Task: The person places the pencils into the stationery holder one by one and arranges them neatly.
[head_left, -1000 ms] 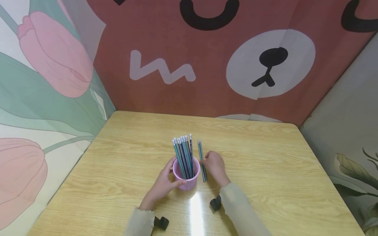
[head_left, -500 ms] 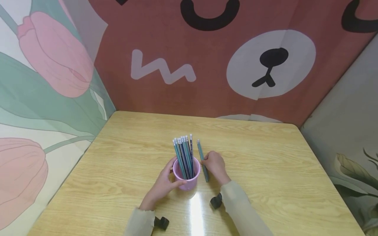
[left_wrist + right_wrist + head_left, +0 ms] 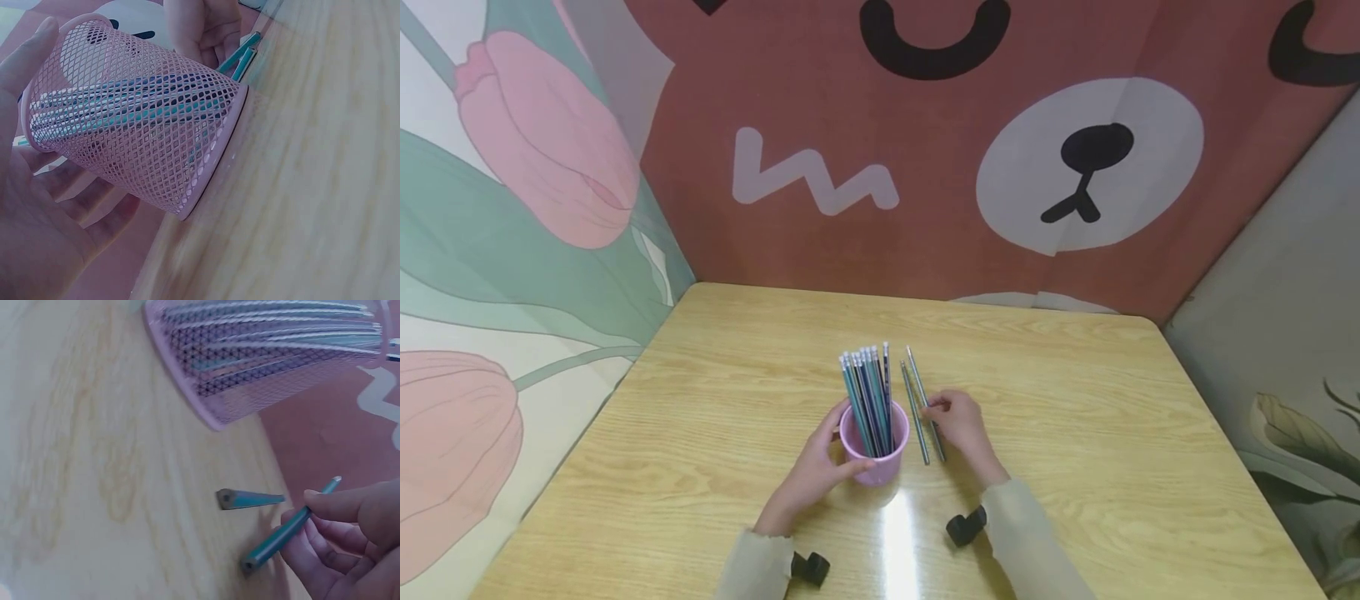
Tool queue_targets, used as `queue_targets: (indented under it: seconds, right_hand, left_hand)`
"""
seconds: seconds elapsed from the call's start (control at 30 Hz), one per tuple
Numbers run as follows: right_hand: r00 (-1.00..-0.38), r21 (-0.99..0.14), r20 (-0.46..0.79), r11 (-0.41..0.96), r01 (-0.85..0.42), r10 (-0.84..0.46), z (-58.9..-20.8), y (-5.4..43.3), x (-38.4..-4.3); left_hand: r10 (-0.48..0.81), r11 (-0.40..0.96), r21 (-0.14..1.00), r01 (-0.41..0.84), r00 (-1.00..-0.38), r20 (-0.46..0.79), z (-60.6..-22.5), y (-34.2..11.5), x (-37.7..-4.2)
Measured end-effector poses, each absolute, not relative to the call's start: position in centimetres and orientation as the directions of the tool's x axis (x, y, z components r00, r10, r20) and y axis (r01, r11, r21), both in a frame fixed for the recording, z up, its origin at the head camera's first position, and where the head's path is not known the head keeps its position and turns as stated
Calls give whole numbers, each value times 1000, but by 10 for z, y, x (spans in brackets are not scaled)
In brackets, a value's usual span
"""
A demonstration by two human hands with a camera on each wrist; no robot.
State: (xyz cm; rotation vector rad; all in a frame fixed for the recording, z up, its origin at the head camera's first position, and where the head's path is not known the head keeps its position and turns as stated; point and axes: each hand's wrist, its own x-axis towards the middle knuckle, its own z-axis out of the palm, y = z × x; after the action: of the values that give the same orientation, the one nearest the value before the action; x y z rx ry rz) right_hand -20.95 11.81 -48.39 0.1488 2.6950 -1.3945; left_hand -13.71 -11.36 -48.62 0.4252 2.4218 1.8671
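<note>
A pink mesh pencil cup (image 3: 876,474) stands upright on the table, holding several teal and dark pencils (image 3: 867,400) with white eraser ends up. My left hand (image 3: 808,471) holds the cup from its left side, thumb near the rim and fingers around the far side, as the left wrist view also shows. Right of the cup, my right hand (image 3: 964,423) pinches a teal pencil (image 3: 275,544) between thumb and fingers, its unsharpened end near the tabletop. A second teal pencil (image 3: 250,499) lies on the table between that hand and the cup.
The wooden table (image 3: 760,358) reaches back to a reddish wall cloth (image 3: 820,258) with a bear face. Flowered cloth (image 3: 550,275) hangs at the left. Each wrist carries a small black camera (image 3: 966,527).
The two loose pencils lay side by side; now they are apart, my right hand having drawn one to the right. My left hand and the cup have stayed in place.
</note>
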Motion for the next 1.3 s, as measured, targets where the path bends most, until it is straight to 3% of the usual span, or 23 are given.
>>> queue_targets:
  seconds: [0.5, 0.9, 1.03, 1.3]
  right_hand:
    - [-998, -982, 17, 189, -6, 57, -431, 121, -192]
    - [-940, -930, 321, -148, -336, 116, -413, 100, -171]
    - [-920, -900, 383, -191, -393, 86, -416, 92, -165]
    - [-906, -904, 424, -67, -423, 1, -426, 83, -158]
  left_hand:
    - [244, 226, 958, 178, -962, 121, -486, -113, -137]
    - [263, 214, 959, 186, -956, 127, -486, -114, -137]
    - [270, 212, 957, 200, -953, 139, -487, -115, -137]
    - [281, 199, 957, 209, -948, 149, -488, -115, -138]
